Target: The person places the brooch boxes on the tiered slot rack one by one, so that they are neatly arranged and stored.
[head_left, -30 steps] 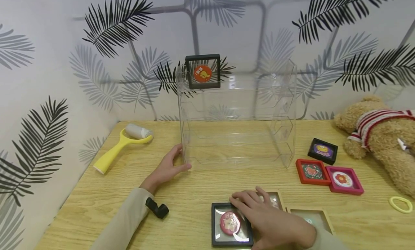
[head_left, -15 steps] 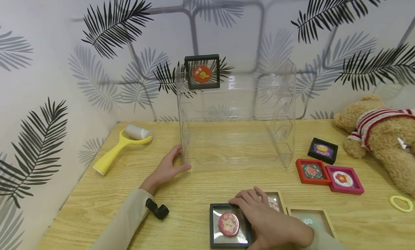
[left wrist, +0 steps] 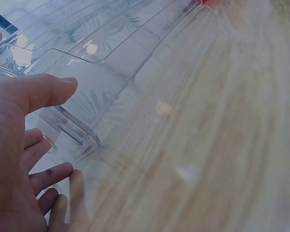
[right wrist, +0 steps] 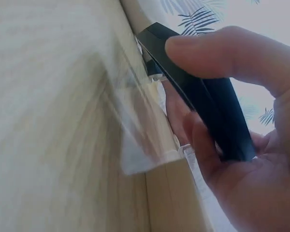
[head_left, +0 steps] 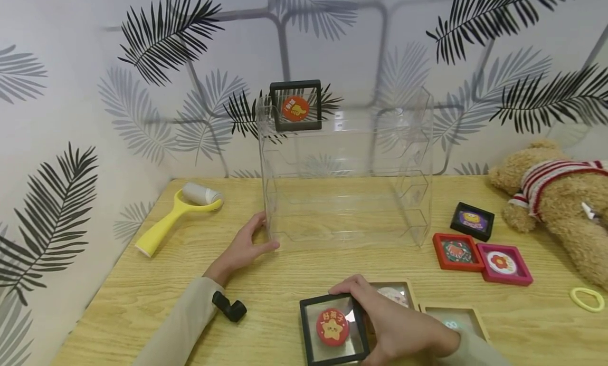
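Note:
My right hand (head_left: 391,321) grips a black square display frame (head_left: 306,329) by its edges, thumb on one side and fingers on the other in the right wrist view. Inside its clear film sits a red round badge (head_left: 332,327) with a yellow star. The frame is tilted, its face turned toward the head camera. My left hand (head_left: 242,250) rests against the lower left side of a clear acrylic tiered rack (head_left: 347,184), thumb extended by the front edge, fingers along the outer side panel (left wrist: 63,128). Another black frame (head_left: 296,127) with an orange thumbs-up badge stands on the rack's top tier, left end.
Two light wooden frames (head_left: 412,295) lie beside and partly under my right forearm. Red (head_left: 439,252), pink (head_left: 522,271) and small black (head_left: 458,218) frames lie to the right, near a teddy bear (head_left: 565,202) and a yellow ring (head_left: 575,297). A yellow-handled roller (head_left: 163,229) lies left.
My right hand has tipped the black frame up from lying flat and shifted it slightly left, baring more of the wooden frame behind. The left hand stays at the rack.

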{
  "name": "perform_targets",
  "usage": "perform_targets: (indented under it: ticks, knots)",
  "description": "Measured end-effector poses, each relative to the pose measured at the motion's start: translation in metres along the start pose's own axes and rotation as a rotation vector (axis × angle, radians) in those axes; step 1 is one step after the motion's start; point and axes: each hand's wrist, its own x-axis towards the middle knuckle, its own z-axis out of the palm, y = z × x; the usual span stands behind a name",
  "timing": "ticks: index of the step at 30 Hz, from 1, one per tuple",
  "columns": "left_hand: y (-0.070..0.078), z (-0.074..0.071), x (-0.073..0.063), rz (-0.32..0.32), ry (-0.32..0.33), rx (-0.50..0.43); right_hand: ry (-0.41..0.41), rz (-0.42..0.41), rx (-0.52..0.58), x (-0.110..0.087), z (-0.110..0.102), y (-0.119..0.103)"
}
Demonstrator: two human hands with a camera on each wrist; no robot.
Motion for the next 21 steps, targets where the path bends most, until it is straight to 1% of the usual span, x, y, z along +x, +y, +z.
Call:
perform_targets:
  ticks: [2,4,7,8,11,14,15,16,18,21]
  knots:
    - [0.0,0.0,0.0,-0.004,0.001,0.001,-0.012,0.009,0.099,0.0,0.001,0.001]
    - [0.0,0.0,0.0,-0.007,0.003,0.0,-0.027,-0.017,0.203,0.001,0.001,0.002]
    - [0.0,0.001,0.0,-0.014,0.004,-0.002,-0.055,-0.107,0.325,0.002,0.003,0.005]
    - [0.001,0.001,0.001,-0.014,0.003,-0.004,-0.066,-0.124,0.364,0.003,0.003,0.006]
    - [0.001,0.001,0.001,-0.014,0.005,-0.004,-0.081,-0.146,0.461,0.004,0.006,0.006]
    - [0.001,0.001,0.0,-0.015,0.009,-0.002,-0.079,-0.156,0.585,0.006,0.01,0.006]
    - [0.0,0.001,0.0,-0.015,0.01,-0.001,-0.079,-0.171,0.621,0.007,0.012,0.006]
    - [0.0,0.001,0.0,-0.015,0.009,-0.001,-0.074,-0.187,0.643,0.007,0.012,0.005]
    - [0.0,0.001,0.0,-0.018,0.008,-0.007,-0.052,-0.157,0.676,0.008,0.012,0.002]
    - [0.0,0.0,0.0,-0.025,0.006,-0.018,0.005,-0.096,0.645,0.007,0.007,-0.003]
